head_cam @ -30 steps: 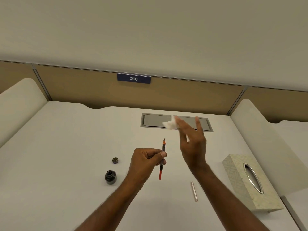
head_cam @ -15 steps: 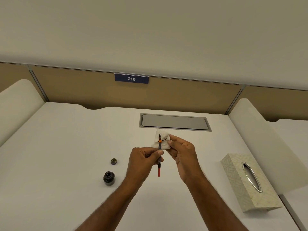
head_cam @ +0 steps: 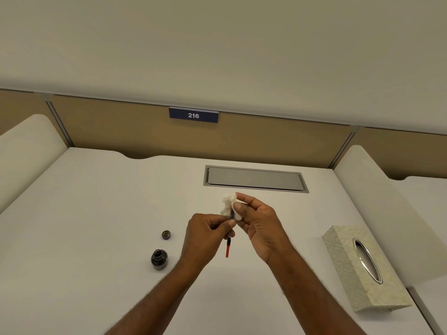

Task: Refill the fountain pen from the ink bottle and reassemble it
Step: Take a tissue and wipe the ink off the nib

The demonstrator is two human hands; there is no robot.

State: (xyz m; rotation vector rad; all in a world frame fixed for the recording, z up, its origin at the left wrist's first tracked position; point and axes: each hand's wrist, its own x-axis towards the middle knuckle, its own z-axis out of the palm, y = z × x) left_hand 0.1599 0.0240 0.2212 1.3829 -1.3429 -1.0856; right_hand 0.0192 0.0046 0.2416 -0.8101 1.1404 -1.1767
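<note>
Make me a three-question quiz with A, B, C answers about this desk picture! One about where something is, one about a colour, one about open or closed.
1. Where is the bottle cap?
A. on the ink bottle
B. on the desk behind the ink bottle
C. on the tissue box

2. What colour is the pen's lower end?
A. red
B. green
C. yellow

3. Is the ink bottle open?
A. closed
B. open
C. tipped over

Answers: 1 B, it lies on the desk, apart. 2 A, red shows below the left hand. 3 B, its mouth is uncovered.
</note>
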